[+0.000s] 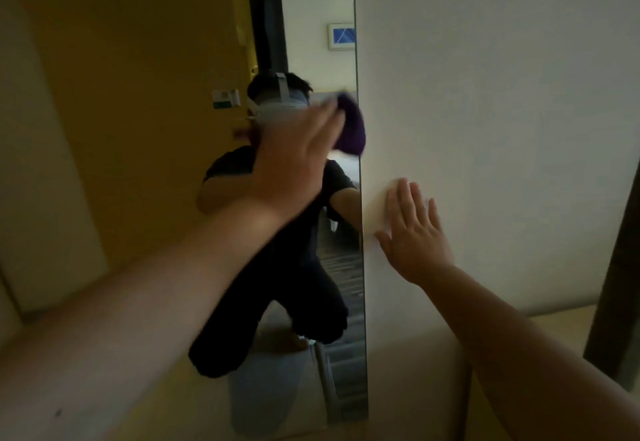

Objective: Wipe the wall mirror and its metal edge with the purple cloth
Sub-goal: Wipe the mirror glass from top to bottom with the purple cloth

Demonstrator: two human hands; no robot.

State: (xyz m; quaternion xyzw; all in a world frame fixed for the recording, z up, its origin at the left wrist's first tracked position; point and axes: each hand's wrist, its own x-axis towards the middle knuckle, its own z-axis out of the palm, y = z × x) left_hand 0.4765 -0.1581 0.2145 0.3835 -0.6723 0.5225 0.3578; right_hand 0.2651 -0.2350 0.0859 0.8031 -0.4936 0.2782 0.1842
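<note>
A white wall (485,94) runs to the right, a yellowish door (138,94) stands left — it carries a small sign (225,98) — pale floor (415,371) below.

Left hand (294,160) is motion-blurred and covers most of the purple cloth (351,128); the grip cannot be determined. The mirror (322,24) top is cut off.

Both forearms are bare, with no sleeves, watch or bracelet showing. The right hand (417,232) wears a thin ring on one finger. The left hand (294,160) is blurred. The mirror (318,59) reflects a dark short-sleeved shirt, dark trousers and a pale headset with a strap.
</note>
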